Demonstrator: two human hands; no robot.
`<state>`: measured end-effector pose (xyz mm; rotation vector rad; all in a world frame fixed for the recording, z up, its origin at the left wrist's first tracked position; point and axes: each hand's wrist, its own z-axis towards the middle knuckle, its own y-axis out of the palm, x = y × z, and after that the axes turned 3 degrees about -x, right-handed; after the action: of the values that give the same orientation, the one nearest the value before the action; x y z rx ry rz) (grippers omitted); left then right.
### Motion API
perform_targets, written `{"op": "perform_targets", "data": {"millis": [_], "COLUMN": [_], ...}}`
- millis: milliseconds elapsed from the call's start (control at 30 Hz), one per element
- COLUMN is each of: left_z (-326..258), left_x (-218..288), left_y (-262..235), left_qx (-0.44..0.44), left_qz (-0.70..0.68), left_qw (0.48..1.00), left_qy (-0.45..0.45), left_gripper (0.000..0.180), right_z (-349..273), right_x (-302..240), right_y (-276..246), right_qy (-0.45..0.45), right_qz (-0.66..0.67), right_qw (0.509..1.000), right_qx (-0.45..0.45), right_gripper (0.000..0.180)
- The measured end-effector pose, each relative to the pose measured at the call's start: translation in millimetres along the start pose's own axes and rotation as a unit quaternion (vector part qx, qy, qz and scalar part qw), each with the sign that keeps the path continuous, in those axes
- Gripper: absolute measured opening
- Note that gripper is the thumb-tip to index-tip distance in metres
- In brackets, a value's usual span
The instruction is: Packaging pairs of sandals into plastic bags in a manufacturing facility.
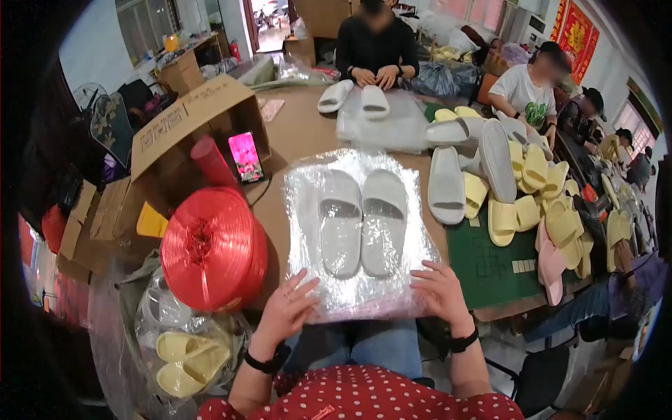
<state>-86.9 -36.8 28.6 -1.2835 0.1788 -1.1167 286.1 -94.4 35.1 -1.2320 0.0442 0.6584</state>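
From my distant station I have the left hand (292,302) at the near left corner of a stack of clear, shiny plastic film bags (301,217), its fingers loosely spread over the film; the right hand (439,294) mirrors it at the near right corner. Both look partly open, the forearms slanting inward, but I cannot tell whether either thumb pinches the film. Between and beyond them, a pair of pale grey moulded slippers (383,234) lies side by side within the film's outline, toes away from me. Underneath is a brown tabletop (280,164), with a dark green mat (486,269) on its right. To the left I see a fat roll of red plastic twine (210,248), a lit smartphone (246,157) standing upright and an open brown cardboard box (189,115). On the right, a heap of yellow and grey slippers (535,168) spreads along the table. At the far edge a person in black (378,45) sits behind another two grey slippers (375,102), and a person in a white T-shirt (525,91) is beyond the heap. Farther out, I make out a bright doorway (269,24) and a red wall banner (577,42).
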Motion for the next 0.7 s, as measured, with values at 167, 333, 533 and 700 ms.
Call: {"op": "perform_targets", "data": {"millis": [167, 333, 533, 700], "left_z": [7.2, 39.6, 48.5, 49.2], "left_x": [-5.4, -11.8, -28.5, -24.1], "left_y": [12.8, 29.4, 42.0, 38.6], "left_qx": [0.126, 0.192, 0.133, 0.117], "left_qz": [-0.177, -0.300, -0.220, -0.177], "left_qw": [0.968, 0.876, 0.874, 0.886], "left_qy": [-0.122, -0.326, -0.411, -0.413], "left_gripper": [0.010, 0.017, 0.030, 0.033], "right_z": [9.4, 31.8, 51.0, 59.2], "right_x": [6.8, 9.1, -10.8, -46.6], "right_y": [17.1, 33.3, 46.7, 47.0], "right_qy": [0.136, 0.300, 0.316, 0.049], "right_qz": [0.134, 0.122, -0.043, -0.112], "right_qw": [0.972, 0.929, 0.935, 0.968], "right_qx": [0.137, 0.181, 0.153, 0.221], "right_gripper": [0.005, 0.012, 0.012, 0.036]}}
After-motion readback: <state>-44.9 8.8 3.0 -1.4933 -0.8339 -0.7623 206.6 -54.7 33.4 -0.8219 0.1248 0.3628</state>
